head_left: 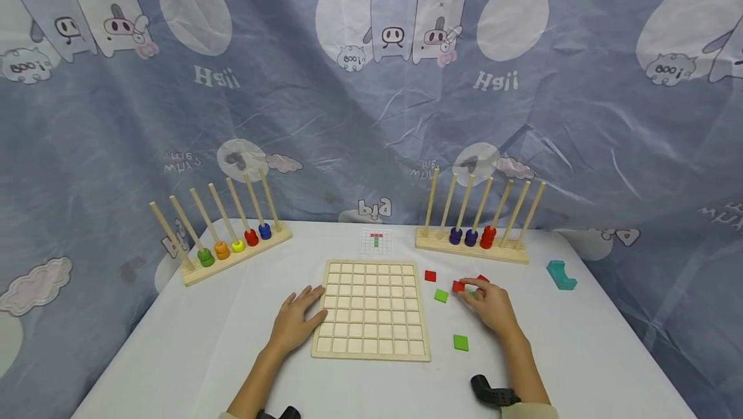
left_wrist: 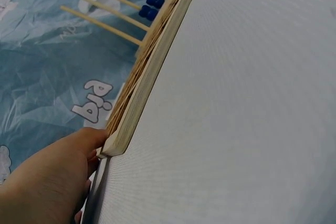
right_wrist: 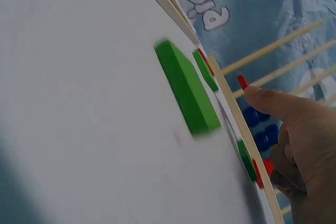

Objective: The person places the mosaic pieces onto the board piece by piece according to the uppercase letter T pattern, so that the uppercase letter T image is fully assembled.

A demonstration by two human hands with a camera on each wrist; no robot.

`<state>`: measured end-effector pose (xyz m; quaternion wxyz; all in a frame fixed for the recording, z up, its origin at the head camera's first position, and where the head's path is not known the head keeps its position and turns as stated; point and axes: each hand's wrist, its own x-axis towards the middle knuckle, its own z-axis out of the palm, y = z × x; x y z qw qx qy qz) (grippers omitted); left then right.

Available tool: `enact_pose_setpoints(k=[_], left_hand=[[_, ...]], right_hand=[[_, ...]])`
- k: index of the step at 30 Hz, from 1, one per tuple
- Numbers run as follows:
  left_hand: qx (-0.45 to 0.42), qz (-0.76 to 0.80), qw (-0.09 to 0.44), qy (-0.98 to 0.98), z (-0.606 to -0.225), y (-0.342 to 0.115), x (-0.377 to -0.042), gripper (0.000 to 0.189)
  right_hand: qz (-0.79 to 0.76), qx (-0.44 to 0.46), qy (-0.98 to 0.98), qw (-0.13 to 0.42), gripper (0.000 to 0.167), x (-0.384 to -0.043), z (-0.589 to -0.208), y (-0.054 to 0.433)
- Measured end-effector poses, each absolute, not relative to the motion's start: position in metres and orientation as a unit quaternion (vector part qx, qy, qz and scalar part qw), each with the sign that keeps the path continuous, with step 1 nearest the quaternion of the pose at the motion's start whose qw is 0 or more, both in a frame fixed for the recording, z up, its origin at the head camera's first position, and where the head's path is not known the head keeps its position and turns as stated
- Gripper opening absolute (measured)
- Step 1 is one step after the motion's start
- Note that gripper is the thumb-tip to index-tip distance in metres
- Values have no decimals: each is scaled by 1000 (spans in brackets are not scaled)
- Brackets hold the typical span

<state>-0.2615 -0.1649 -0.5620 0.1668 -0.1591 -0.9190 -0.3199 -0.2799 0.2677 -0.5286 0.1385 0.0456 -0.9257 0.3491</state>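
My left hand (head_left: 295, 325) rests at the left side of a wooden grid board (head_left: 371, 359), its fingers spread against the frame. In the left wrist view the thumb of that hand (left_wrist: 58, 171) touches a corner of the board. Right of the board, my right hand (head_left: 495, 306) pinches a red square tile (head_left: 458, 286) between thumb and finger. The right wrist view shows this red tile (right_wrist: 242, 82) raised off the table at the fingertips. Around it lie a red tile (head_left: 430, 275) and green tiles (head_left: 441, 295), with others partly behind the hand.
A pattern card (head_left: 376, 241) lies behind the board. Wooden peg racks with coloured rings stand at the back left (head_left: 238, 254) and back right (head_left: 470, 248). A teal curved block (head_left: 561, 275) sits at far right. Nearer the front is a green tile (head_left: 461, 343).
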Motion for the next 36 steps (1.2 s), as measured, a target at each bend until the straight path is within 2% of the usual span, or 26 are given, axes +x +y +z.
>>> enact_pose_setpoints(k=[9,15,25,36], left_hand=[[-159,-316,171,-919,-560,-166,-260,52],[-162,-315,172,-919,-559,-166,-259,52],[-159,-318,172,-919,-559,-164,-258,52],[-159,-315,172,-920,-560,-164,-259,51]], right_hand=[[377,142,-906,131,29,-304,-522,182],[386,177,-898,116,30,-317,-522,145],[373,173,-907,89,30,-329,-529,132],[365,174,-910,86,30,-331,-533,133]])
